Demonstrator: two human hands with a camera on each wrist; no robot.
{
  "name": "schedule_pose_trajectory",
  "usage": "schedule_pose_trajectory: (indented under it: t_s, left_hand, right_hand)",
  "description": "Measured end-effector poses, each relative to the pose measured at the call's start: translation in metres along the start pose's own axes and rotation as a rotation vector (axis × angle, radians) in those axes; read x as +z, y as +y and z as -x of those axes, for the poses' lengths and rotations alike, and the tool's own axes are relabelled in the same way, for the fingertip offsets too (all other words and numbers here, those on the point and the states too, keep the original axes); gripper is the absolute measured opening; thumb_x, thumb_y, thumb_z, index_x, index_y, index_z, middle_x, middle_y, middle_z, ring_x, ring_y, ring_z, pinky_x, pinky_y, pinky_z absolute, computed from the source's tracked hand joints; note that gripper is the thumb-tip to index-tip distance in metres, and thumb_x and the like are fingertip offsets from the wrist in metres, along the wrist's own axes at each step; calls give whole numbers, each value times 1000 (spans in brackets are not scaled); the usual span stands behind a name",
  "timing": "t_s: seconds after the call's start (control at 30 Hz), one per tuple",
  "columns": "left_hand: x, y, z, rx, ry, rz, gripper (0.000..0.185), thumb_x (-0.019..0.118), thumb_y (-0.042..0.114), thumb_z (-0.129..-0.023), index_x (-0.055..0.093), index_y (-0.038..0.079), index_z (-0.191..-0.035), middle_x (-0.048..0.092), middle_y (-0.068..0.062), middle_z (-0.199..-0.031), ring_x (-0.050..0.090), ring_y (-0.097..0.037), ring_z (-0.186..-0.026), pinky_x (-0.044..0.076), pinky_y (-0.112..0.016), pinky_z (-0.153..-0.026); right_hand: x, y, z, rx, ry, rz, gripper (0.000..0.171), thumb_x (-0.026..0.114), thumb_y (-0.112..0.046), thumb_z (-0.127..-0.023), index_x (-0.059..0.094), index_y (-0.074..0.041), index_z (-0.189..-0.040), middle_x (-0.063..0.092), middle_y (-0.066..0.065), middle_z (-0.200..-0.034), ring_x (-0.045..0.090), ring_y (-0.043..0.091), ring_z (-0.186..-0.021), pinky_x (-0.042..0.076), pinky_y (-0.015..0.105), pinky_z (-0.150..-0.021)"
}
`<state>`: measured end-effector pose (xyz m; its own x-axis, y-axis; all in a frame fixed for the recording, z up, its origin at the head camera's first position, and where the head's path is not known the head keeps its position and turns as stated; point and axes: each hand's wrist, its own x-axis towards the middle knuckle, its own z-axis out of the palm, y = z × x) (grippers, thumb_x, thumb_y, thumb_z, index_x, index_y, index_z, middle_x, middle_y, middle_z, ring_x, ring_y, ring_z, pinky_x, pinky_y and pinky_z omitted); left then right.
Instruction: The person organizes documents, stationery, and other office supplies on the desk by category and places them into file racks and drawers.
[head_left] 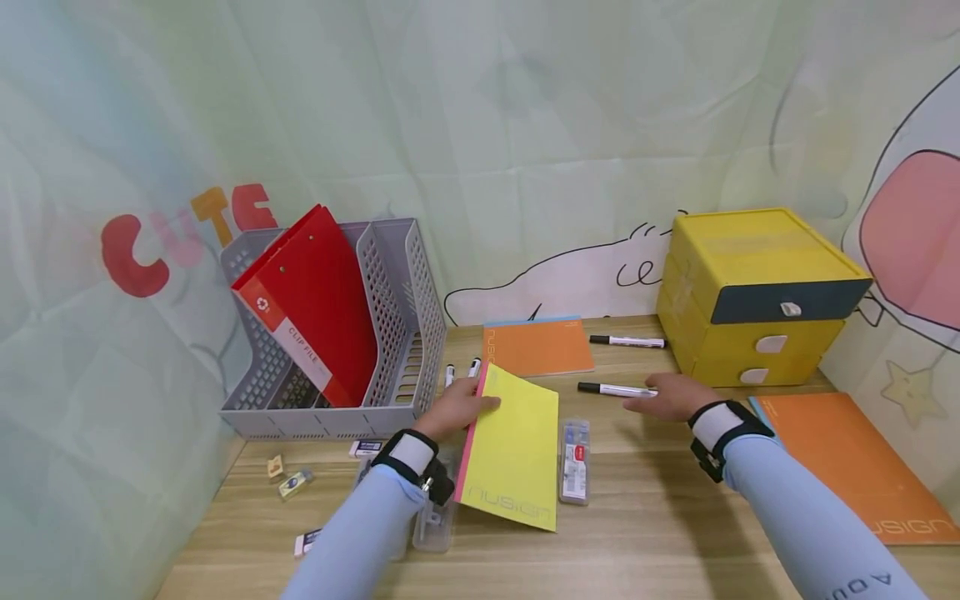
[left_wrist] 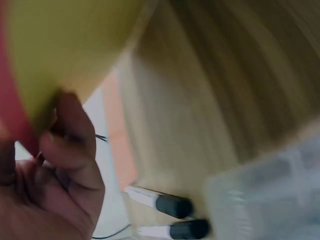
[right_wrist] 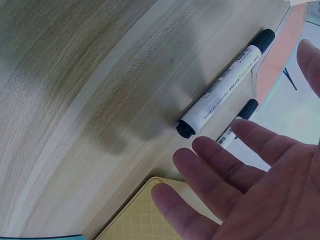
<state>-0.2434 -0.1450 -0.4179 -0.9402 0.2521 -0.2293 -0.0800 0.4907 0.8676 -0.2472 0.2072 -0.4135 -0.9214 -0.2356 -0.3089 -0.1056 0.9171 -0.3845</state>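
Here, the lines are following the scene:

Left hand: its fingers are pinching the far corner of the yellow notebook and are lifting that corner; the near edge is lying on the surface.

Right hand: its fingers are spread and released, gripping nothing; they are hovering just beside the end of the nearer marker.

File rack: it is standing at the far left; a red clip file is leaning tilted inside one compartment.

Yellow drawer box: it is standing at the far right by the wall; its drawers are looking closed, so I cannot tell the contents.

Clear cases: one is lying just right of the yellow notebook, another is lying by the left forearm; small items inside are too small to tell.

Other things: an orange notebook and a second marker are lying near the wall; two more markers are lying just beyond the left hand; another orange notebook is reaching the right edge.

Open room: bare wood is showing along the near edge between the two forearms.
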Motion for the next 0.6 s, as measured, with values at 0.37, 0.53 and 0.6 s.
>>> schedule_pose_trajectory:
  t_s: [0.37,0.53,0.6]
  left_hand:
    - [-35,41,18,52,110,125,35,55,20,-102,58,0,-130,72,-14,-100,72,-23,-77,59,-37,-68]
    - [-53,52,26,120,233,156,36,54,21,-103,57,0,-132,70,-18,-106,73,-25,-81,59,-37,-71]
    - [-60,56,31,144,283,171,38,54,23,-103,56,1,-134,69,-19,-109,72,-26,-85,59,-38,-74]
  right_hand:
    - [-1,0,2,-3,7,8,79,58,-54,-94,50,16,-132,53,35,-132,50,49,-121,41,58,-100]
    - [-2,-2,4,-1,8,3,79,58,-53,-94,50,16,-133,52,35,-132,50,49,-122,41,57,-100]
    - [-3,-3,5,-1,10,3,78,58,-52,-94,50,16,-132,53,35,-132,50,49,-121,41,57,-100]
